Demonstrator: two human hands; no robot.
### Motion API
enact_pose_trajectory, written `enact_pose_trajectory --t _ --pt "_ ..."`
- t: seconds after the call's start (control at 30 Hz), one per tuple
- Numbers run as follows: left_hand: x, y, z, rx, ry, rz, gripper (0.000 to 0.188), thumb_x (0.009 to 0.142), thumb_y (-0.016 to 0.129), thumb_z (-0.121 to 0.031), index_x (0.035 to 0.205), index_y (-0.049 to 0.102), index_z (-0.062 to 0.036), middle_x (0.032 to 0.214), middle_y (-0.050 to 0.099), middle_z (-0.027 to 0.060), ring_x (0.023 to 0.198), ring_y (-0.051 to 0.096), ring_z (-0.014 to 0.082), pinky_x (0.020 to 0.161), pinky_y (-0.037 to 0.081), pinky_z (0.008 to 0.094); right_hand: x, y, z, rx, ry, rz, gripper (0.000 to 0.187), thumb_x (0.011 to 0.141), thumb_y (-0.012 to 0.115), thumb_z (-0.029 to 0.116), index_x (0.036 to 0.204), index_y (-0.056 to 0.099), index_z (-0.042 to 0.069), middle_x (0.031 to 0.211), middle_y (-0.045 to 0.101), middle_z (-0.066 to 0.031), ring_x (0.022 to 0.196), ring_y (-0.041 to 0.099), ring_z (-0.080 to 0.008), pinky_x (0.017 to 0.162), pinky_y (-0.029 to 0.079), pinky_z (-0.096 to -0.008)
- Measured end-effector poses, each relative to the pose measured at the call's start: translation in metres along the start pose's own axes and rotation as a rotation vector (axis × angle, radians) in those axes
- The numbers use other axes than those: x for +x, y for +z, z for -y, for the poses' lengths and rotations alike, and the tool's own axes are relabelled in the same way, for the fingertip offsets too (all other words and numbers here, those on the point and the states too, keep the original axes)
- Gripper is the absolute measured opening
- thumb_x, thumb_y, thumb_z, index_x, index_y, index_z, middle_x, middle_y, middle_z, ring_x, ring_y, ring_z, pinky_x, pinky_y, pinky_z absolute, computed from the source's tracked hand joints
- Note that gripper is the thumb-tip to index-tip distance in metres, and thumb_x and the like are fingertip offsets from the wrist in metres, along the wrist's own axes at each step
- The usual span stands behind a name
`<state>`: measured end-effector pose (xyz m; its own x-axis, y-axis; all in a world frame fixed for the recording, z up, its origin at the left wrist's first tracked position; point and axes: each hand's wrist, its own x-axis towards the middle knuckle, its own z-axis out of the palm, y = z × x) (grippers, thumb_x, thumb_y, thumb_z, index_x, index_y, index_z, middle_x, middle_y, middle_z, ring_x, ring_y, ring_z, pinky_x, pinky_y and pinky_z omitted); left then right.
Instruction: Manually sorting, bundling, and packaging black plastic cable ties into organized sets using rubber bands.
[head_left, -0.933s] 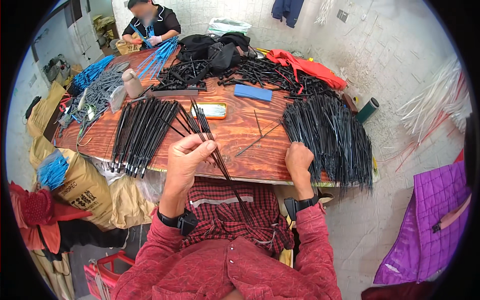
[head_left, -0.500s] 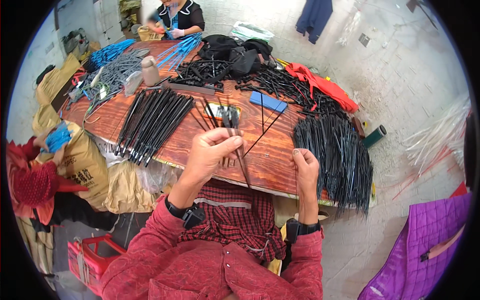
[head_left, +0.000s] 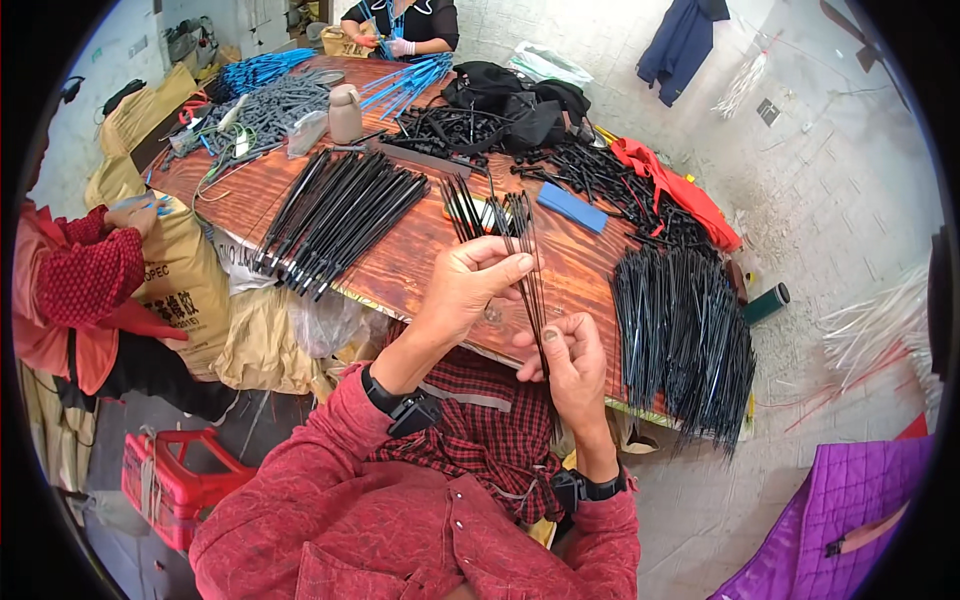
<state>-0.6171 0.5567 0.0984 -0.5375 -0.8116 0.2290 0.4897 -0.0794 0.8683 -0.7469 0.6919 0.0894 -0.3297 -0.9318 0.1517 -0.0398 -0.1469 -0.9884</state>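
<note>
Above the near edge of the wooden table (head_left: 585,278), my left hand (head_left: 468,288) pinches a fan of thin black strips (head_left: 534,305) that look like plastic cable ties. The strips slant down to my right hand (head_left: 576,372), whose fingers close around their lower ends. Behind my left hand, more dark strips (head_left: 462,208) stand up in front of a small yellow-edged tray, which is mostly hidden. A neat row of black strips (head_left: 345,220) lies to the left. On the right, a thick bundle of thin black strips (head_left: 680,335) hangs over the table edge.
A blue block (head_left: 572,207) lies beyond my hands. Farther back are a black pile (head_left: 440,130), a beige bottle (head_left: 345,114), grey pieces (head_left: 270,115) and blue strips (head_left: 412,82). A red cloth (head_left: 680,195) covers the right edge. Two people work at the far and left sides.
My right hand has moved left and closed on the lower ends of the strips. The strips in my left hand are drawn closer together. The whole view has shifted slightly.
</note>
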Motion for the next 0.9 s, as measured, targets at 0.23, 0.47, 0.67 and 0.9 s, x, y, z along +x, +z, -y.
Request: enact_pose_trajectory --t 0.23,0.47,0.67,0.9 --pt "-0.006 0.004 -0.009 0.012 -0.027 0.014 0.030 0.098 0.068 -0.018 0.123 0.066 -0.0011 0.101 0.073 0.0051 0.087 0.066 0.0087 0.072 0.054 0.0215 -0.003 0.001 0.000 -0.071 -0.010 0.129 0.016 0.107 0.049 0.019 0.102 0.043 0.005 0.080 0.065 -0.0101 0.054 0.056 -0.0106 0.051 0.046 -0.0226" --pt "-0.006 0.004 -0.008 0.037 -0.037 0.147 0.034 0.102 0.061 -0.023 0.129 0.063 -0.0014 0.101 0.073 0.0077 0.092 0.069 0.0136 0.074 0.055 0.0245 -0.006 0.003 0.013 0.023 0.075 0.247 0.019 0.109 0.045 0.023 0.105 0.046 0.005 0.075 0.061 -0.0072 0.052 0.054 -0.0100 0.049 0.043 -0.0227" --pt "-0.024 0.013 -0.016 -0.058 -0.378 0.408 0.035 0.105 0.057 -0.026 0.128 0.061 -0.0003 0.098 0.072 0.0097 0.087 0.073 0.0206 0.075 0.058 0.0295 -0.004 0.012 0.030 0.033 0.004 0.255 0.025 0.109 0.043 0.028 0.109 0.051 0.004 0.072 0.056 -0.0028 0.051 0.050 -0.0086 0.048 0.039 -0.0210" --pt "-0.033 0.009 -0.009 -0.220 -0.360 0.580 0.036 0.106 0.054 -0.023 0.132 0.059 0.0020 0.099 0.072 0.0102 0.091 0.073 0.0225 0.082 0.058 0.0333 -0.006 0.000 0.029 0.122 0.103 0.121 0.025 0.106 0.050 0.028 0.111 0.056 0.004 0.067 0.048 0.0031 0.048 0.041 -0.0041 0.043 0.031 -0.0186"
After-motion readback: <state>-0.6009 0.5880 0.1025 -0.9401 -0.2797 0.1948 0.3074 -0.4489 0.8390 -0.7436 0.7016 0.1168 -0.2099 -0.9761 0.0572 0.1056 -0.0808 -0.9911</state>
